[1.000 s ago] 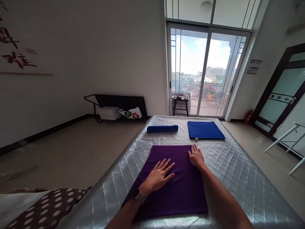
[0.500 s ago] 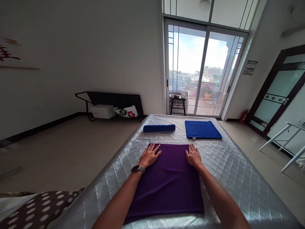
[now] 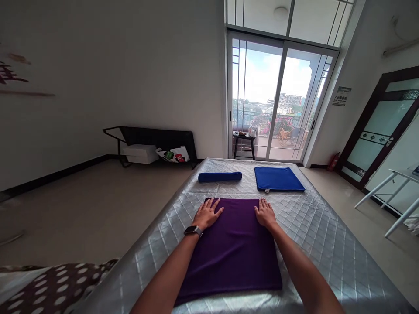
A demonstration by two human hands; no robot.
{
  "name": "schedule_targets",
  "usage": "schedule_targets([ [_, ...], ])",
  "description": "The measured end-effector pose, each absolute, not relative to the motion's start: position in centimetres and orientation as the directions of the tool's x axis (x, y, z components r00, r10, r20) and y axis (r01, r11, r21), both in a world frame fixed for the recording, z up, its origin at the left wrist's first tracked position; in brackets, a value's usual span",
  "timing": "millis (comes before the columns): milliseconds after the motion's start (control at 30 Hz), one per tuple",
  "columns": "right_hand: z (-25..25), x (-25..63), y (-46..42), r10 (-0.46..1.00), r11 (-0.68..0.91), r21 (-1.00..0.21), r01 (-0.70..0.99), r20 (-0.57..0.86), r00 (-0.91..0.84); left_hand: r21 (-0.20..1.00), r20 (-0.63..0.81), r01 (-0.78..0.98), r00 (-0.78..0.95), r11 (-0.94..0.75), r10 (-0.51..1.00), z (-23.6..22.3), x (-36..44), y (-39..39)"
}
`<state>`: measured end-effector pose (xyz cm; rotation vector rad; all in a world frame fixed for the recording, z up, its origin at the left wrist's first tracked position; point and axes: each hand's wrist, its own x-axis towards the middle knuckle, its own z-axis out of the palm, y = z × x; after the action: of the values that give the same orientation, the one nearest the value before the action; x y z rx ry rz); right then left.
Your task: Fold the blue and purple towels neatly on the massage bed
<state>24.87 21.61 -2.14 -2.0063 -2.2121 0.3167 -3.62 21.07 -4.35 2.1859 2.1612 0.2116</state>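
Note:
A purple folded cloth [image 3: 235, 248] lies flat before me on a silver quilted cover [image 3: 314, 235], with slight creases across its middle. My left hand [image 3: 207, 214] rests palm down on the cloth's far left corner, fingers spread; a watch [image 3: 193, 230] is on that wrist. On the far right corner lies my right hand [image 3: 266, 214], flat with its fingers stretched out. Beyond the cloth are a rolled blue cloth [image 3: 220, 176] on the left and a flat folded blue cloth [image 3: 279, 179] on the right, which has a small white tag at its near edge.
A brown polka-dot fabric [image 3: 59, 285] is at the lower left. A black bench [image 3: 157, 138] with a white box [image 3: 140, 154] stands by the wall. Glass sliding doors [image 3: 281, 100] are ahead; a white table [image 3: 401, 174] stands at the right.
The view has shifted slightly. Both hands stay flat on the far corners of the purple cloth, and the blue cloths keep their places.

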Motion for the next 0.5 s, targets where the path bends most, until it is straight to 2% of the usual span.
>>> schedule_targets([
  [300, -2.4, 24.7, 21.6, 0.996, 0.084, -0.275, 0.958, -0.017, -0.092, 0.124, 0.036, 0.992, -0.011, 0.006, 0.999, -4.3, -3.4, 20.9],
  [500, -2.7, 24.6, 21.8, 0.997, 0.072, -0.295, 0.953, -0.013, -0.08, 0.043, 0.03, 0.999, -0.022, 0.021, 0.999, -3.4, -2.6, 22.0],
])
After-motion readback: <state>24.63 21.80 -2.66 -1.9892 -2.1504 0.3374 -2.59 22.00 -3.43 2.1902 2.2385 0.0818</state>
